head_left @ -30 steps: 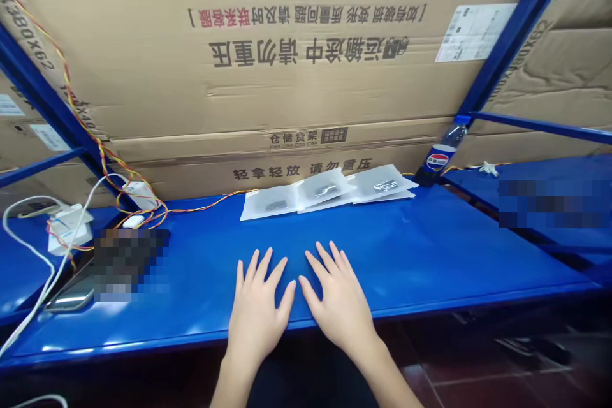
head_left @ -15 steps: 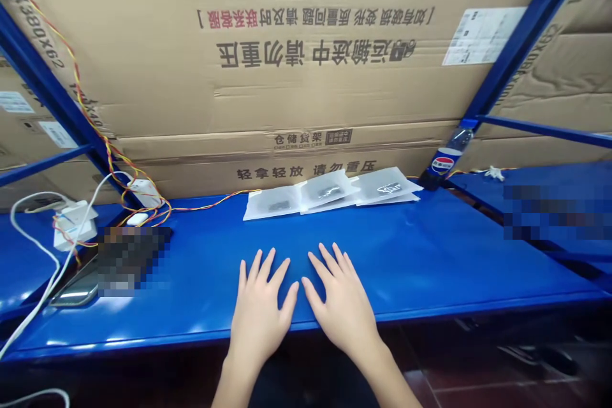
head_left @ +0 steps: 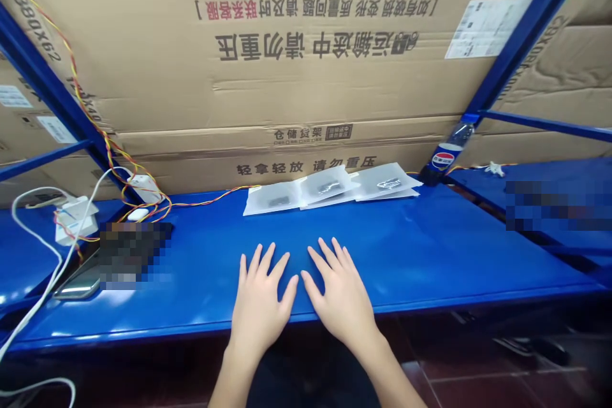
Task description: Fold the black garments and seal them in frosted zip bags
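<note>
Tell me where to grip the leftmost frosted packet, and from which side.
Pinch the leftmost frosted packet by its near left corner, probably best from the front with the left hand: that corner lies free, while the right end meets the next packet and cardboard stands close behind.

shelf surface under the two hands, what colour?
Plain glossy blue shelf surface, seen best in the head view.
</note>
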Action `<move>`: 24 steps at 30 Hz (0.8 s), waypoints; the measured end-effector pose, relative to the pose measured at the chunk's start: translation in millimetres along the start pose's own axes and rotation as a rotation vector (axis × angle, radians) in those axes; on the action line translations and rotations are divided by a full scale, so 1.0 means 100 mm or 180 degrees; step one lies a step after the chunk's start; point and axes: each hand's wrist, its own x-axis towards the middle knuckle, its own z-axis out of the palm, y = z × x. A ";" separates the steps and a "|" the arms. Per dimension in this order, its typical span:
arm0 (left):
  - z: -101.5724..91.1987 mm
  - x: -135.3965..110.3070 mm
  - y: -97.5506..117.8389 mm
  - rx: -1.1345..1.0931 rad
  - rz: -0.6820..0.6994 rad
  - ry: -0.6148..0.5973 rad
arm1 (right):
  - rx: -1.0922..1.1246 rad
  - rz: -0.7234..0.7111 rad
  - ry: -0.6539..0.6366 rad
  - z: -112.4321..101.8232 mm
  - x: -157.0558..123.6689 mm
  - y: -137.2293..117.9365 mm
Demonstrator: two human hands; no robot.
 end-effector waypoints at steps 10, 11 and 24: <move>-0.01 -0.01 0.00 -0.0059 -0.0017 0.0065 | 0.0090 -0.0007 -0.0029 0.01 0.00 0.02; -0.01 -0.01 0.00 -0.0056 -0.0001 0.0041 | 0.0098 -0.0009 -0.0029 0.01 0.00 0.02; 0.00 -0.01 0.01 -0.0036 -0.0005 0.0065 | 0.0038 0.0079 0.0081 -0.04 -0.02 -0.06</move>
